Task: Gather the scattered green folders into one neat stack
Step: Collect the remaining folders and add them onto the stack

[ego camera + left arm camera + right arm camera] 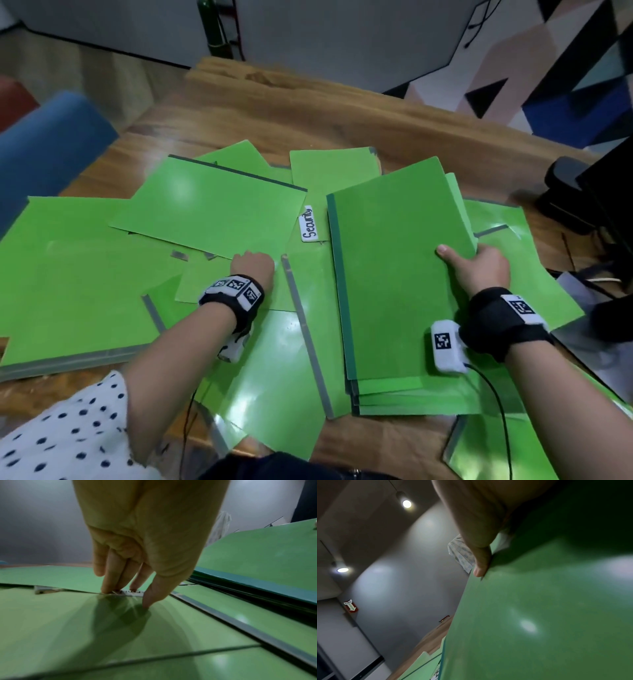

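Note:
Green folders lie scattered over a wooden table (274, 113). My right hand (476, 270) grips the right edge of a stack of green folders (394, 274), thumb on top and fingers underneath; the stack is tilted up on that side. The right wrist view shows the thumb (481, 566) pressed on the stack's top cover (539, 615). My left hand (253, 265) reaches down to the near edge of a loose green folder (212, 212). In the left wrist view its straight fingertips (109, 591) touch that folder's edge (51, 574) beside a metal clip (132, 593), and the thumb rests on the folder below (68, 628).
A thick pile of green folders (68, 274) fills the left side. A white "Security" label (308, 224) shows between folders. More folders overhang the near table edge (274, 394). A blue chair (51, 147) stands far left, black equipment (565, 192) and cables at the right.

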{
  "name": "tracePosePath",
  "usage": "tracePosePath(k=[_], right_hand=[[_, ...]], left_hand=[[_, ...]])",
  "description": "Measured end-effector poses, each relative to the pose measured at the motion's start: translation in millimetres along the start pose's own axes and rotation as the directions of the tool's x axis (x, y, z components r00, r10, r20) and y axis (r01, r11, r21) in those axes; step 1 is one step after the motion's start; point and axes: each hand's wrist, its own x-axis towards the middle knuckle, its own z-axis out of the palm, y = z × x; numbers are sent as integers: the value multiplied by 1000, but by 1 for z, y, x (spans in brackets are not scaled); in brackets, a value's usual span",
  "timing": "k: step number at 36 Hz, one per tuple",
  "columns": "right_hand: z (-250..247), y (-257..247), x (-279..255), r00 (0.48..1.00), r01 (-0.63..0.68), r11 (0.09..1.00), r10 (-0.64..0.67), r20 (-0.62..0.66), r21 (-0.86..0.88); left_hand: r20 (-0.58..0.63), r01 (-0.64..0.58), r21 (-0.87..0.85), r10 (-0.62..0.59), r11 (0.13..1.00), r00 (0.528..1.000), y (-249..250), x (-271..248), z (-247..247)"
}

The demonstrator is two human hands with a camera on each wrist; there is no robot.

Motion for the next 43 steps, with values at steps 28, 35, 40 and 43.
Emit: tracePosePath(k=[28, 35, 40, 43], right_hand=[[-28, -20, 8, 986, 147, 987, -152, -71, -70], [-25, -22, 11, 995, 95, 992, -92, -35, 79], [-3, -29, 3, 998, -15, 986, 4, 66, 168], [13, -27, 2, 993, -58, 981, 37, 115, 183]], left_hand=[[313, 330, -921, -111, 207, 943, 67, -47, 4], [36, 142, -946, -339, 292, 940, -23, -25, -49], [-136, 129, -821, -410, 557, 902, -79, -7, -91], [-214, 77, -706, -317, 704, 924, -98, 1, -115]])
